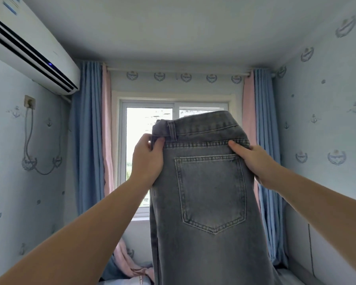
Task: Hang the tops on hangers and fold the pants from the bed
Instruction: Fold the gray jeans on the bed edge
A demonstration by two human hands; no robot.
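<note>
Both hands, left [147, 161] and right [253, 161], pinch my gray jeans [210, 202] by the waistband, legs hanging straight down before the window [150, 124].

Faded grey denim jeans [210, 202], doubled lengthwise leg on leg, held upright in mid-air by the waistband, 1 stitched back pocket facing the camera, legs hanging straight down.

Home bedroom, curtained window [173, 161], wall air conditioner [29, 48] (nautical wallpaper [327, 120])
</note>
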